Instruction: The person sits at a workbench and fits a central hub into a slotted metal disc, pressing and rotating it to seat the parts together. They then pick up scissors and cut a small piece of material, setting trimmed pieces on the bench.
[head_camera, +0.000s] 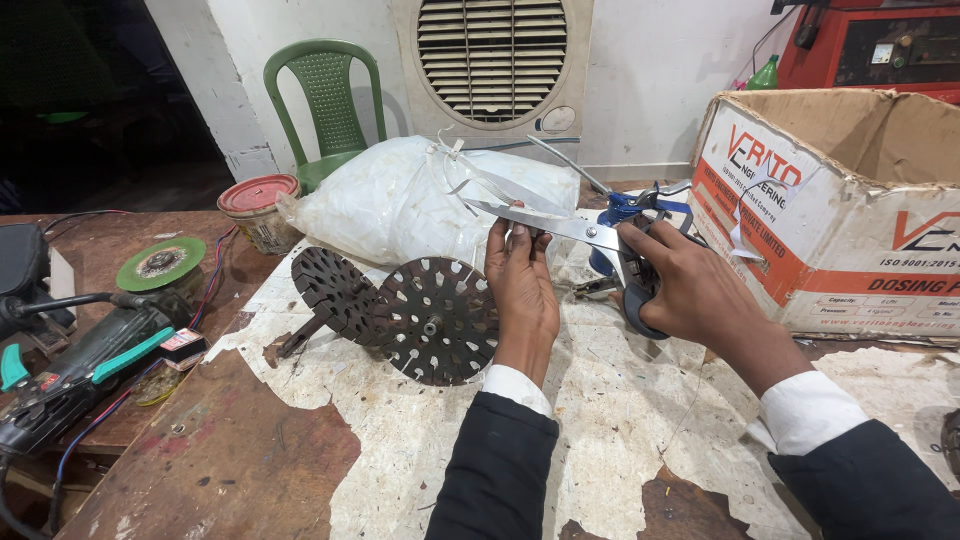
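Now one pair of scissors (590, 240) in right hand (690, 290) grip; left hand (520, 280) seemingly pinches blade.

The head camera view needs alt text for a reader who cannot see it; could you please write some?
A person's right hand holds open scissors at a thin white strip, which the left hand pinches, by a tied white plastic bag. Two dark perforated metal discs lie on the worn workbench, with an angle grinder at left and a cardboard box at right.
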